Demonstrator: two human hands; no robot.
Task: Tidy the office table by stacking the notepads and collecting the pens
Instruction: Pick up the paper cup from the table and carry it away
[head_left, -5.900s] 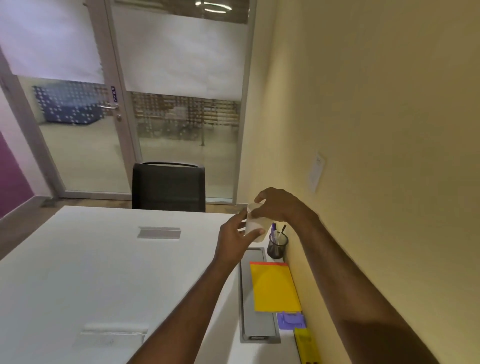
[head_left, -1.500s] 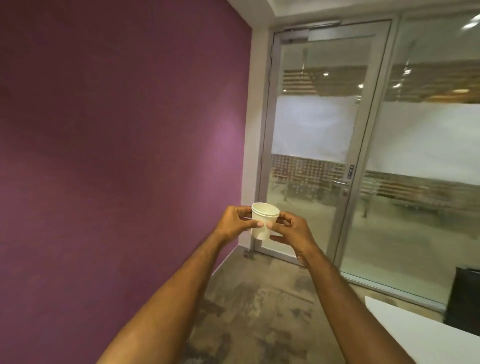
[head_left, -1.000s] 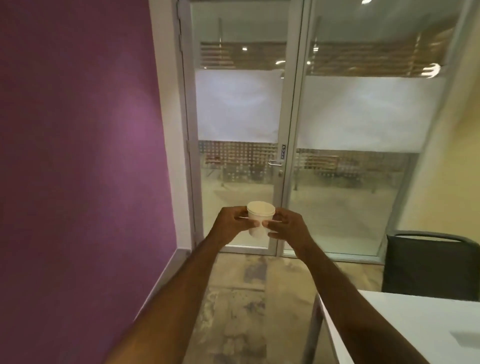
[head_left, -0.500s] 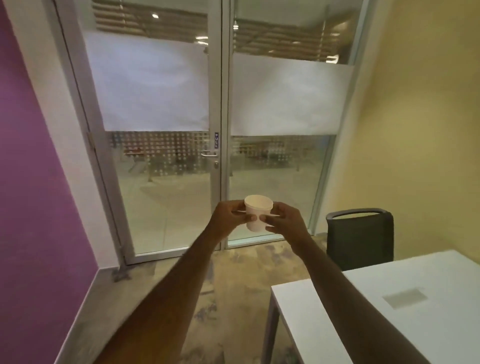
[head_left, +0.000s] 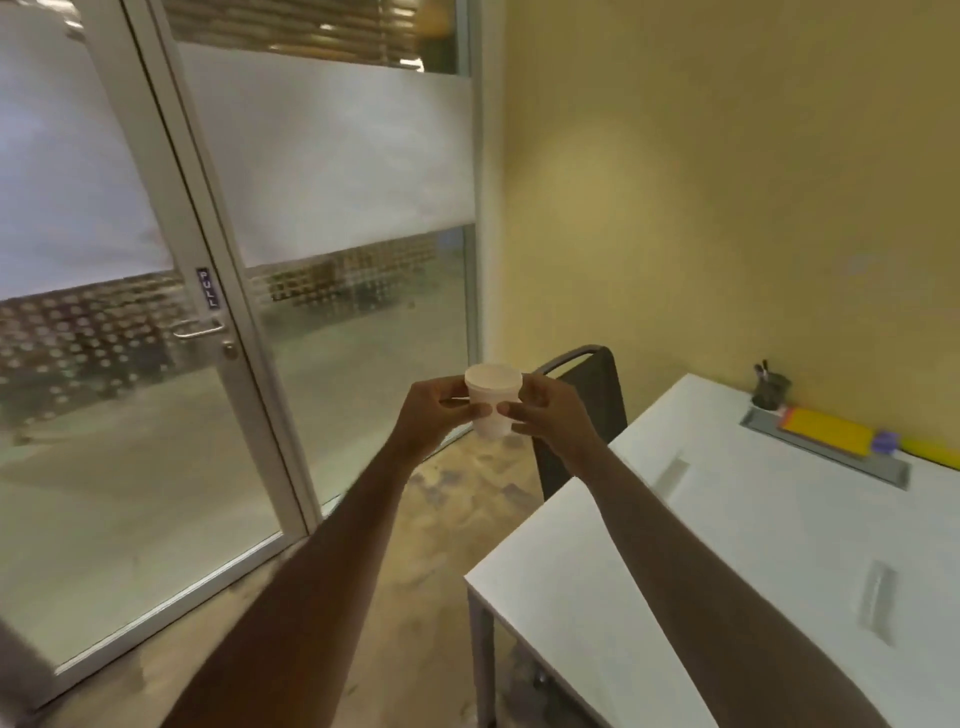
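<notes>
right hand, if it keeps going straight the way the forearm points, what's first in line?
Right hand, sharing the white paper cup with the left hand, points up-left past the dark chair. Beyond the cup, the glass panel by the door looks first, though depth is unclear.

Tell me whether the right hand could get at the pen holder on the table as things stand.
Probably not yet. The right hand shares a grip on the white paper cup with the left hand, out over the floor. The pen holder stands at the table's far edge by the yellow wall, well beyond the outstretched arm.
</notes>
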